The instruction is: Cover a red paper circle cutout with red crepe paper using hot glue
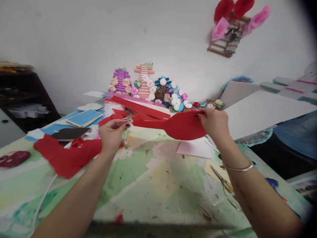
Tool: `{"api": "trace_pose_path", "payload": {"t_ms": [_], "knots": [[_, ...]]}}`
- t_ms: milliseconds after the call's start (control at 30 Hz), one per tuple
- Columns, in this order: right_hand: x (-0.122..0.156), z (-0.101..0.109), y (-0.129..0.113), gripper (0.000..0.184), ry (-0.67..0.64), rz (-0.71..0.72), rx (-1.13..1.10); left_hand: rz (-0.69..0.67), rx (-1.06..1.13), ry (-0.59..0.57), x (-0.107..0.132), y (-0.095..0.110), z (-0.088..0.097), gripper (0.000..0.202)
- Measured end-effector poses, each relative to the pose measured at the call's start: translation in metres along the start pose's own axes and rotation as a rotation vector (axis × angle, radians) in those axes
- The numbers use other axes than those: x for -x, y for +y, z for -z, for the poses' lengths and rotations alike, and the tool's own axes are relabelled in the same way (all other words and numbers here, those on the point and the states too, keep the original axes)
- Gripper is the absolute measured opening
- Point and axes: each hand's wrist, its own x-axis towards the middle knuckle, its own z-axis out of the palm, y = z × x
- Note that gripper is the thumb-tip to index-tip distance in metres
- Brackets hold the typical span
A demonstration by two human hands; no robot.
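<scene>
1 red pc [185, 125] in r hand [215, 124], l hand [111, 133] near.

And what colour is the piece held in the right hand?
Red; the piece shows best in the head view, the only one.

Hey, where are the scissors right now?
In the head view, the scissors lie at the right on the table, partly over cream paper, just left of the right forearm.
</scene>
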Motion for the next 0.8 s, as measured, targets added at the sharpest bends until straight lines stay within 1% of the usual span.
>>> {"api": "trace_pose_path", "payload": {"t_ms": [67, 133, 233, 333, 433, 467, 533, 600, 667, 700, 733, 767, 800], "knots": [[-0.017, 0.015, 0.005, 0.023, -0.032, 0.059, 0.027, 0.007, 0.06, 0.003, -0.006, -0.002, 0.003, 0.011], [-0.03, 0.024, 0.008, 0.02, -0.096, 0.092, 0.035, 0.013, 0.054, -0.02, -0.008, -0.006, 0.003, 0.009], [-0.04, 0.026, 0.005, 0.019, -0.183, 0.105, 0.044, 0.019, -0.023, -0.092, -0.005, -0.016, -0.001, 0.008], [-0.043, 0.018, -0.004, 0.02, -0.224, 0.112, 0.062, 0.024, -0.101, -0.183, 0.001, -0.026, -0.007, 0.006], [-0.043, 0.005, -0.01, 0.02, -0.196, 0.131, 0.058, 0.051, -0.116, -0.255, 0.005, -0.031, -0.01, 0.007], [-0.043, 0.0, -0.011, 0.02, -0.184, 0.143, 0.048, 0.056, -0.115, -0.272, 0.006, -0.031, -0.011, 0.01], [-0.042, -0.008, -0.011, 0.021, -0.166, 0.171, 0.031, 0.065, -0.094, -0.318, 0.009, -0.028, -0.012, 0.024], [-0.041, -0.015, -0.009, 0.023, -0.154, 0.184, 0.02, 0.082, -0.069, -0.447, 0.011, -0.023, -0.012, 0.035], [-0.039, -0.022, -0.006, 0.025, -0.136, 0.166, 0.013, 0.097, -0.084, -0.606, 0.015, -0.018, -0.014, 0.042], [-0.038, -0.024, -0.005, 0.026, -0.13, 0.151, 0.009, 0.104, -0.092, -0.678, 0.017, -0.017, -0.015, 0.049], [-0.037, -0.027, -0.004, 0.028, -0.125, 0.132, 0.008, 0.114, -0.096, -0.73, 0.019, -0.016, -0.017, 0.057], [-0.035, -0.029, -0.003, 0.029, -0.121, 0.116, 0.007, 0.127, -0.092, -0.753, 0.022, -0.016, -0.019, 0.061], [-0.034, -0.03, -0.001, 0.03, -0.118, 0.102, 0.004, 0.142, -0.083, -0.758, 0.025, -0.016, -0.021, 0.061]]}}
